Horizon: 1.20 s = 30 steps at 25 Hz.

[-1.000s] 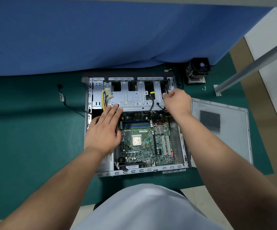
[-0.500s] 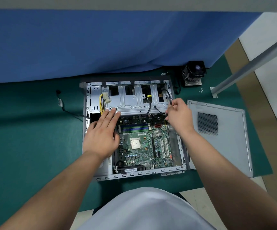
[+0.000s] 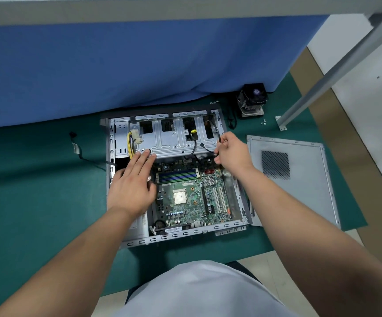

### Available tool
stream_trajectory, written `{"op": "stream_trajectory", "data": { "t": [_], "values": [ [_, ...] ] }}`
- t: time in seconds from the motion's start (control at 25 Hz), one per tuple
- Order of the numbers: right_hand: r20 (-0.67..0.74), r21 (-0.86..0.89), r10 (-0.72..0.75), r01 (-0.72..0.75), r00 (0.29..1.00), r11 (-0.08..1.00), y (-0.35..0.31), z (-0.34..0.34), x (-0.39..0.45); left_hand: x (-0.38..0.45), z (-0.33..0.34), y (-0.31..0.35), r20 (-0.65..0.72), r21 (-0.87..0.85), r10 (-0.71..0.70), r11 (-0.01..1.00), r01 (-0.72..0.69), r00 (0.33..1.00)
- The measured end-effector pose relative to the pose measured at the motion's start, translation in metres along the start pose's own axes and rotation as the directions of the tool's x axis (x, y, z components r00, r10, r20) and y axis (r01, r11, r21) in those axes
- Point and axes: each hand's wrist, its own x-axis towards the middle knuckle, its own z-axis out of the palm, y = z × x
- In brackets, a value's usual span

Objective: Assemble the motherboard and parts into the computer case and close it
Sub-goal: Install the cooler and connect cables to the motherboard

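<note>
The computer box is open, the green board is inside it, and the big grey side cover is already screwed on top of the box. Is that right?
Not quite. The head view shows the side cover lying flat on the green mat, to the right of the computer box, not on top. The box is open and the green board sits inside.

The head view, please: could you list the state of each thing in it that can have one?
Computer case: lying open, side off.
Side panel: detached, flat beside the case.
Motherboard: seated inside the case, processor bare.
CPU cooler: not fitted, standing on the mat.
Black cable: loose, pinched by the right hand.
Left hand: fingers straight, resting on the drive cage.
</note>
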Motion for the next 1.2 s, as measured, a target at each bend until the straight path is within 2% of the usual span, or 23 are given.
{"op": "stream_trajectory", "data": {
  "t": [0.36, 0.48, 0.56, 0.64, 0.72, 0.8, 0.84, 0.88, 1.0, 1.12, 1.2],
  "values": [
    [-0.026, 0.117, -0.091, 0.093, 0.996, 0.989, 0.026, 0.003, -0.043, 0.001, -0.003, -0.001, 0.015, -0.076, 0.004, 0.997, -0.003, 1.000],
    [0.026, 0.056, -0.136, 0.134, 0.990, 0.989, 0.032, 0.008, -0.057, 0.012, -0.012, 0.012, -0.004, -0.375, -0.115, 0.921, 0.105, 0.993],
    [0.067, -0.004, -0.188, 0.189, 0.980, 0.982, 0.038, 0.012, -0.066, 0.022, -0.021, 0.036, -0.035, -0.536, -0.119, 0.840, 0.082, 0.992],
    [0.128, -0.054, -0.233, 0.241, 0.964, 0.969, 0.041, 0.018, -0.074, 0.032, -0.034, 0.069, 0.045, -0.717, -0.083, 0.692, 0.090, 0.995],
    [0.181, -0.144, -0.267, 0.294, 0.947, 0.945, 0.044, 0.023, -0.080, 0.043, -0.046, 0.101, 0.227, -0.870, -0.101, 0.426, 0.248, 0.969],
    [0.231, -0.266, -0.310, 0.366, 0.922, 0.892, 0.047, 0.027, -0.085, 0.053, -0.054, 0.121, 0.404, -0.905, -0.135, 0.085, 0.417, 0.905],
    [0.258, -0.307, -0.329, 0.399, 0.909, 0.864, 0.049, 0.029, -0.087, 0.057, -0.057, 0.126, 0.449, -0.892, -0.142, -0.019, 0.451, 0.882],
    [0.282, -0.334, -0.337, 0.421, 0.898, 0.844, 0.050, 0.031, -0.089, 0.058, -0.058, 0.128, 0.467, -0.884, -0.148, -0.055, 0.464, 0.872],
    [0.335, -0.393, -0.315, 0.435, 0.888, 0.810, 0.051, 0.034, -0.090, 0.056, -0.058, 0.130, 0.466, -0.883, -0.167, -0.028, 0.468, 0.869],
    [0.398, -0.419, -0.296, 0.459, 0.868, 0.783, 0.049, 0.032, -0.087, 0.053, -0.056, 0.130, 0.442, -0.885, -0.182, 0.071, 0.460, 0.878],
    [0.424, -0.406, -0.340, 0.512, 0.839, 0.757, 0.049, 0.022, -0.082, 0.048, -0.054, 0.129, 0.410, -0.888, -0.175, 0.148, 0.436, 0.895]
  ]
}}
